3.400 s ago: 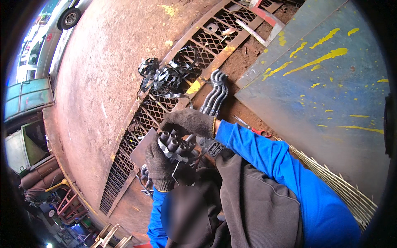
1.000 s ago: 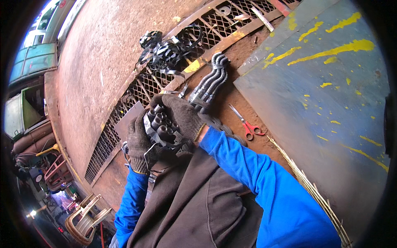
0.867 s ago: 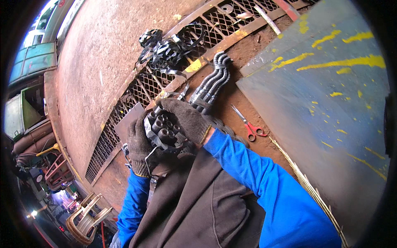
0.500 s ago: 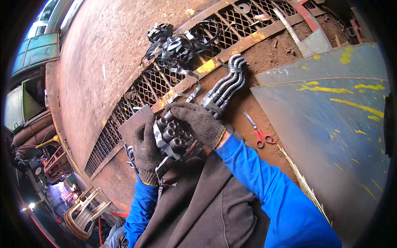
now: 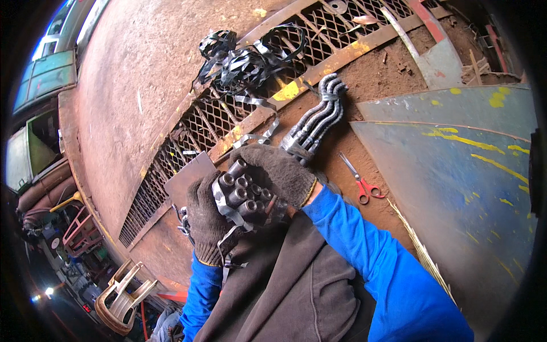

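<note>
Over my lap I hold a bundle of short dark metal tubes point(image 5: 239, 196), their round open ends turned up. A shiny grey plastic strip point(image 5: 224, 206) runs around its left side, with a loose tail hanging by my left wrist. My gloved left hand point(image 5: 209, 219) is closed on the bundle's left side. From the far right, my gloved right hand point(image 5: 279, 172) wraps it; its fingertips are partly hidden behind the tubes. Just beyond the right hand lies a bound bundle of bent dark metal tubes point(image 5: 316, 119). Red-handled scissors point(image 5: 363, 185) lie on the ground to its right.
A tangled heap of black plastic strip point(image 5: 245, 62) lies on the rusty metal grating point(image 5: 199, 117). Large paint-marked metal sheets point(image 5: 444, 171) cover the right side. A plastic chair point(image 5: 122, 299) stands at lower left. Thin sticks point(image 5: 421, 253) lie beside my right arm.
The tube bundle has tipped slightly in my hands, and more of its open ends face me. Both hands keep their hold. The whole view has shifted a little.
</note>
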Demonstrator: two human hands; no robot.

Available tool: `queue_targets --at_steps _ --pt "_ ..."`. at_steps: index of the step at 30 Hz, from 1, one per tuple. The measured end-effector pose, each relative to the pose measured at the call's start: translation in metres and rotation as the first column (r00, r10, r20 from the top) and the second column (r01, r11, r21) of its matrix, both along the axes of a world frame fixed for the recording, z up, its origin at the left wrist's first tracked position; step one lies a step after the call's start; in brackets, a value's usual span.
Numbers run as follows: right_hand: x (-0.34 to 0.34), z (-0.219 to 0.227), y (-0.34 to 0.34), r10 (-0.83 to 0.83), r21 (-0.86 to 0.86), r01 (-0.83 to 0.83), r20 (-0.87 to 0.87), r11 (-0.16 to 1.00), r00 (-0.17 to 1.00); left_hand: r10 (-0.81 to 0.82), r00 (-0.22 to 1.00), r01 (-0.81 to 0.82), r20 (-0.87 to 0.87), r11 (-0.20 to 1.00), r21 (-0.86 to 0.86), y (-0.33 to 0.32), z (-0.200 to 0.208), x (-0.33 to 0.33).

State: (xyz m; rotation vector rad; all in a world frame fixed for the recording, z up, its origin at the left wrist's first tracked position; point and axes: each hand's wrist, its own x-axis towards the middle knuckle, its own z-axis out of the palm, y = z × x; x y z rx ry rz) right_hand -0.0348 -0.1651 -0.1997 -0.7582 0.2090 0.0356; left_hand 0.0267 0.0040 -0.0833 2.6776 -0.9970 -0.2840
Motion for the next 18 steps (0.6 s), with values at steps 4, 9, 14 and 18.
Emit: queue_targets --at_steps 4,9,14,18 --pt "0.003 0.007 -0.004 0.117 0.358 -0.072 -0.106 0.931 0.987 -0.025 1.000 0.025 -0.006 1.000 0.009 0.000 0.002 0.002" --pt "0.002 0.003 -0.008 -0.005 -0.446 0.074 0.155 0.892 0.988 -0.014 0.999 0.015 -0.033 0.999 0.030 -0.005 0.006 0.002" --pt "0.002 -0.004 -0.007 -0.041 -0.616 0.230 0.306 0.754 0.951 0.054 0.997 -0.053 -0.061 0.998 0.023 -0.010 0.010 -0.003" --pt "0.003 -0.011 0.001 0.011 -0.348 0.033 0.123 0.937 0.992 0.036 0.997 -0.036 -0.073 0.999 0.010 -0.007 0.008 -0.002"
